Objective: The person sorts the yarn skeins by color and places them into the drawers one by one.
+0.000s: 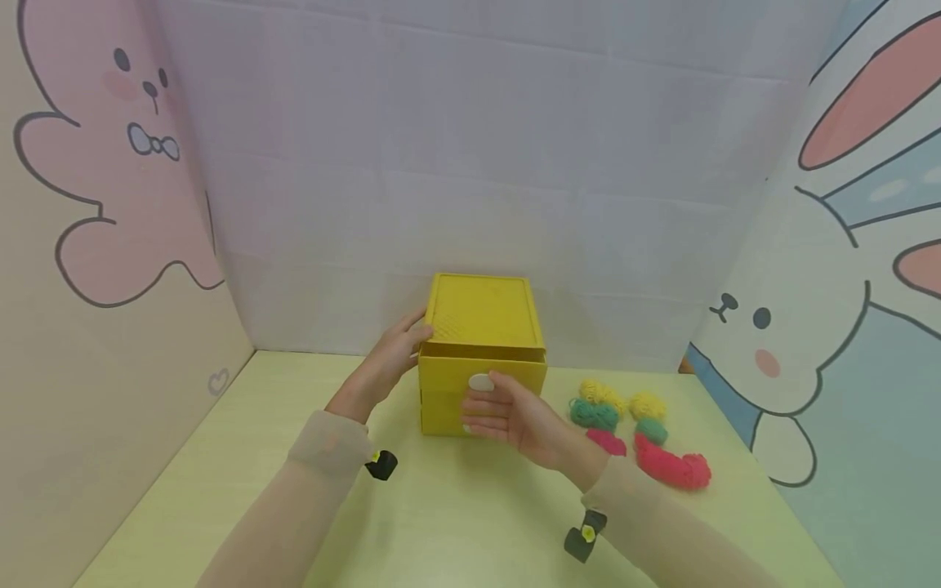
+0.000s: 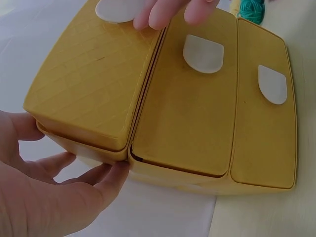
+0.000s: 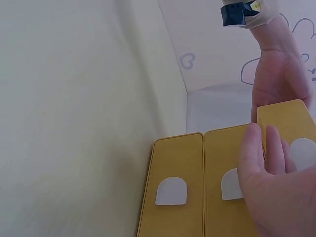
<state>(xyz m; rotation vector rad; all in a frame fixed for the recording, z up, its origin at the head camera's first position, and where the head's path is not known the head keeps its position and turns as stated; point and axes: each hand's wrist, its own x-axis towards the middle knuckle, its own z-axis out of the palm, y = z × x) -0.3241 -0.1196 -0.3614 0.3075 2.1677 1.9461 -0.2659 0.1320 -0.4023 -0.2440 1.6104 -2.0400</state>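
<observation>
A yellow box [image 1: 481,310] with several flat faces stands near the back wall. Three front panels bear white tabs; the left wrist view shows the end panel [image 2: 94,74], the middle one [image 2: 182,113] and the far one [image 2: 264,143]. A narrow dark gap shows below the box's top edge in the head view. My left hand [image 1: 385,359] rests against the box's left side, thumb near the top front corner, fingers spread. In front of the box, my right hand [image 1: 525,420] has its fingers extended, with the fingertips beside the upper white tab [image 1: 481,381]; whether they touch it is unclear.
Right of the box on the pale table [image 1: 456,523] lie yellow yarn [image 1: 648,406], green yarn [image 1: 594,414] and red yarn [image 1: 672,465]. A white sheet [image 1: 470,163] hangs behind, and printed panels stand at both sides.
</observation>
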